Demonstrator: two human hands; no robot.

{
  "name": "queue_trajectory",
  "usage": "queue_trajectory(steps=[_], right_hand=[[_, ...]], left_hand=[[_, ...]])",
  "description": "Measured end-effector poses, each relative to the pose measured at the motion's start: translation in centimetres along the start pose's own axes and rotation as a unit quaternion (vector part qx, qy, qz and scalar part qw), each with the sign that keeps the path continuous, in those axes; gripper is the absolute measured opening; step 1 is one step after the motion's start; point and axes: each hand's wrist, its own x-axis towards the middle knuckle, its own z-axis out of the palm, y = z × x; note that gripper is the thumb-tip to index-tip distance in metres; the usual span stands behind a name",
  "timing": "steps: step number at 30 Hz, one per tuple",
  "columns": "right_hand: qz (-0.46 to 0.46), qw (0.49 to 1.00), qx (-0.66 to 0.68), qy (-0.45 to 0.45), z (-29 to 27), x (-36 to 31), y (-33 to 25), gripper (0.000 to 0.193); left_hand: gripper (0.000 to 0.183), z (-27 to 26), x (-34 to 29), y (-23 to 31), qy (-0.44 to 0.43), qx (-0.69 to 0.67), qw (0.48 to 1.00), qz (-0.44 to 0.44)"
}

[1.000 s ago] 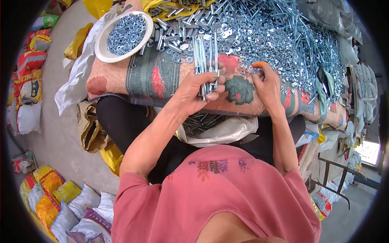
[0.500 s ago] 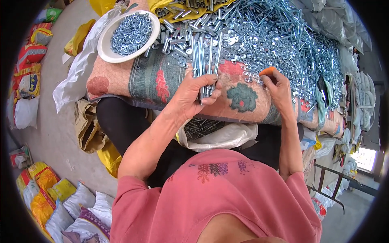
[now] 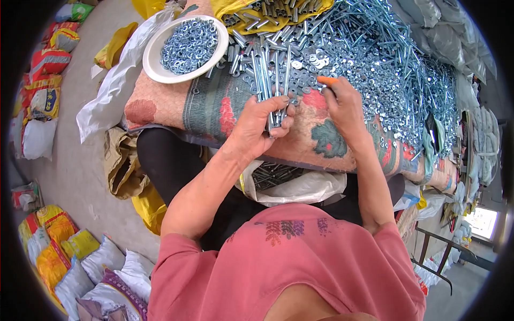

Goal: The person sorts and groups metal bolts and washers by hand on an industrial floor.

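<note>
My left grip [image 3: 262, 119] clasps metal rods [image 3: 261, 80] lengthwise away from me, near cloth's [image 3: 300, 138] front edge, gap rightward, right grip's [image 3: 345, 106] pinch unclear

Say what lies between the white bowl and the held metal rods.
In the head view, loose metal tubes and washers lie there on patterned cloth.
</note>
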Motion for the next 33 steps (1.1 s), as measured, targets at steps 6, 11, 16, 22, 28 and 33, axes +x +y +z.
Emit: queue_trajectory(steps=[6, 11, 16, 22, 28, 33], right_hand=[[0.000, 0.997, 0.010, -0.081, -0.2, -1.6, 0.0, 0.018], [0.036, 0.999, 0.005, -0.030, 0.1, -1.2, 0.6, 0.017], [-0.015, 0.996, 0.014, -0.082, -1.0, -2.9, 0.0, 0.016], [0.166, 0.972, 0.163, -0.042, -2.1, -2.7, -0.6, 0.018], [0.006, 0.997, -0.056, -0.049, 0.3, -1.9, 1.2, 0.019], [0.025, 0.997, -0.036, -0.070, 0.1, -1.3, 1.2, 0.011]], left_hand=[[0.017, 0.4, -0.3, -0.3, 0.002, 0.031, 1.000, -0.005], [0.017, 0.4, 0.0, -1.0, 0.007, 0.047, 0.999, -0.019], [0.016, 0.4, -0.2, -0.9, 0.015, 0.057, 0.998, -0.022], [0.014, 0.5, -0.4, -1.0, 0.016, 0.081, 0.996, -0.021], [0.017, 0.4, 0.0, -1.0, 0.016, 0.082, 0.996, -0.025], [0.019, 0.9, -0.6, -0.7, 0.005, 0.121, 0.992, -0.030]])
